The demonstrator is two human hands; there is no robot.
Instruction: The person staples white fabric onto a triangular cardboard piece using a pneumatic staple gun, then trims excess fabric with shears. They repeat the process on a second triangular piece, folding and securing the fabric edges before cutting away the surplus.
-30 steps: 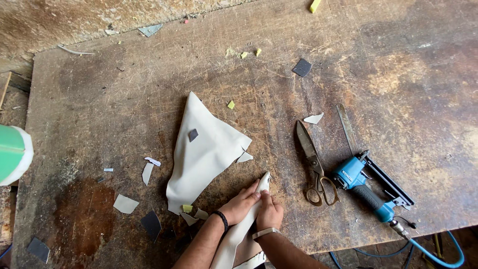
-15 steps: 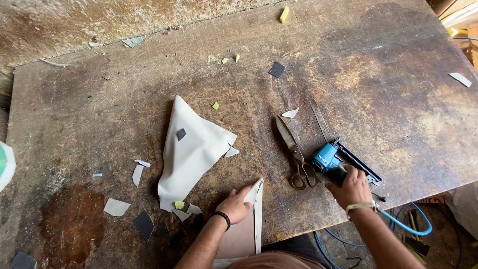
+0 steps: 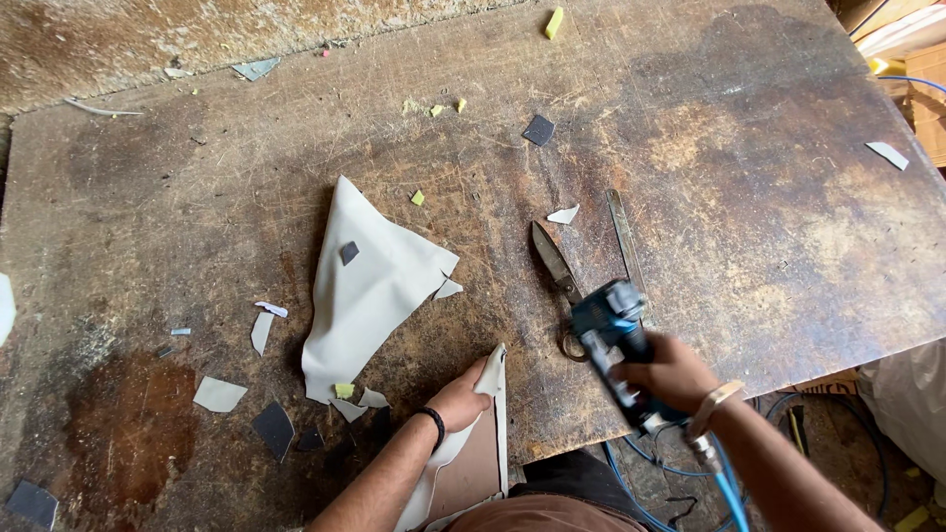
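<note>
Two hands in view, well apart. Left hand at 6 o'clock on the worn brown wooden counter, fingers closed over the edge of a cream fabric-covered flat panel that hangs over the counter's near edge. Right hand at about 4 o'clock from the left one, fist clamped round the grip of a blue pneumatic staple gun with a blue air hose trailing down off the edge. Gun nose points toward 11 o'clock, lifted above the counter, just right of the panel. Large metal scissors lie open right behind the gun at 12 o'clock, handles partly hidden by it. Loose cream triangular fabric offcut lies at 11 o'clock from the left hand, near but not touching it. Small dark, cream and yellow scraps scattered around, mostly at 9 o'clock.
</note>
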